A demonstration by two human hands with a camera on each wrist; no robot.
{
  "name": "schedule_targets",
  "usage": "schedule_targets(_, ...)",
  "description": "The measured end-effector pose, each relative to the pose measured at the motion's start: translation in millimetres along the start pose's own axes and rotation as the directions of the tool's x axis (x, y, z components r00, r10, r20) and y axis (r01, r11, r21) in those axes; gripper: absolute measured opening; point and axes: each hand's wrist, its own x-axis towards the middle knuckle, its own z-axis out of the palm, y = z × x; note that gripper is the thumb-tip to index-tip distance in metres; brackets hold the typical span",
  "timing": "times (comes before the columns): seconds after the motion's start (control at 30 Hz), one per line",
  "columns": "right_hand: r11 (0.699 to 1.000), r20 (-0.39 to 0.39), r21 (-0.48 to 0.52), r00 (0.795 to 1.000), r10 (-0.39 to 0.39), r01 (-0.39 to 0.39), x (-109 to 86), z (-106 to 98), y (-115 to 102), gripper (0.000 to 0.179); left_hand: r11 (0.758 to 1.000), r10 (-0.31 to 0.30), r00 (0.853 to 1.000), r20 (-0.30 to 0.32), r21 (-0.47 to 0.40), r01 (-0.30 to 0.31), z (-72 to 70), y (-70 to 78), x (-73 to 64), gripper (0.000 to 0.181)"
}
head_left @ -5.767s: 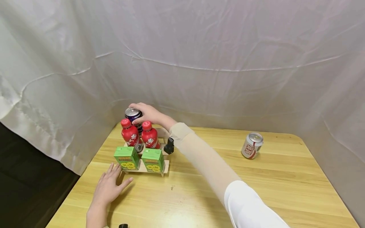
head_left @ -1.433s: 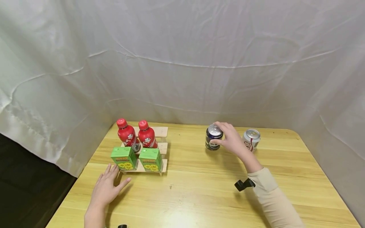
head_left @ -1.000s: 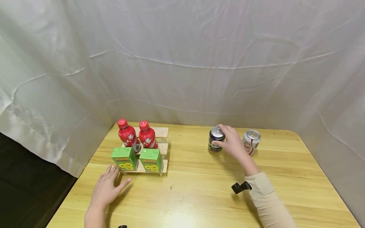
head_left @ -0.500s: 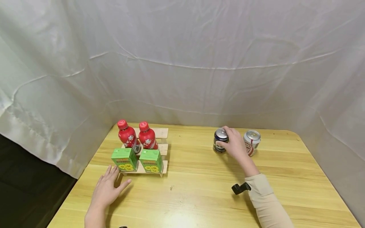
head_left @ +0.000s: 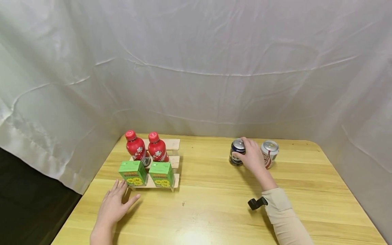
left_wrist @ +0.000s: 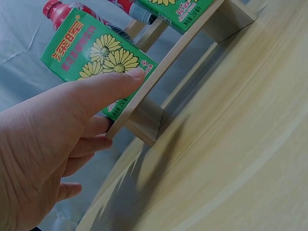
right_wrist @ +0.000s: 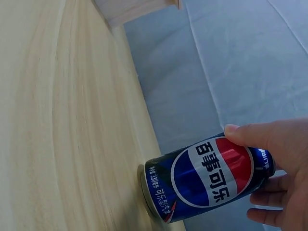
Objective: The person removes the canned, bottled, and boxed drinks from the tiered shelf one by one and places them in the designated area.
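My right hand [head_left: 252, 155] holds a dark blue Pepsi can [head_left: 235, 156] upright on the table, near the back. In the right wrist view the thumb lies against the upper side of the Pepsi can [right_wrist: 211, 175], whose base meets the wood. A white and red drink can [head_left: 270, 153] stands just right of that hand. My left hand [head_left: 113, 206] lies with spread fingers at the front left corner of a stepped wooden rack [head_left: 176, 180]. In the left wrist view its fingertips are by the rack edge, below a green drink carton [left_wrist: 103, 53].
Two red bottles [head_left: 135, 146] stand on the rack's middle step. Two green cartons [head_left: 161, 174] are on its lowest step, and the top step [head_left: 171, 144] shows bare wood. Grey-white cloth [head_left: 214, 102] hangs behind the wooden table [head_left: 214, 204].
The right hand has brought the Pepsi can from behind the red bottles onto the table and shifted it right, closer to the white can. The left hand has stayed put.
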Motion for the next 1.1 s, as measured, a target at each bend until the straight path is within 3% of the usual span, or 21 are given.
schedule_targets(0.57, 1.0, 0.009, -0.008, 1.0, 0.018, -0.018, -4.3, -5, -9, 0.076, 1.0, 0.001, 1.0, -0.002, -0.012, -0.001, 0.3, -0.3, -0.8, 0.091)
schedule_targets(0.8, 1.0, -0.012, 0.002, 1.0, -0.021, 0.021, -4.0, -14, -23, 0.071, 1.0, -0.002, 1.0, 0.001, -0.013, 0.002, 0.8, -0.3, -1.4, 0.092)
schedule_targets(1.1, 0.99, -0.027, -0.027, 0.99, -0.142, 0.141, -2.7, -22, -51, 0.07, 1.0, -0.005, 1.0, 0.008, -0.012, 0.005, -1.2, 0.8, -1.4, 0.093)
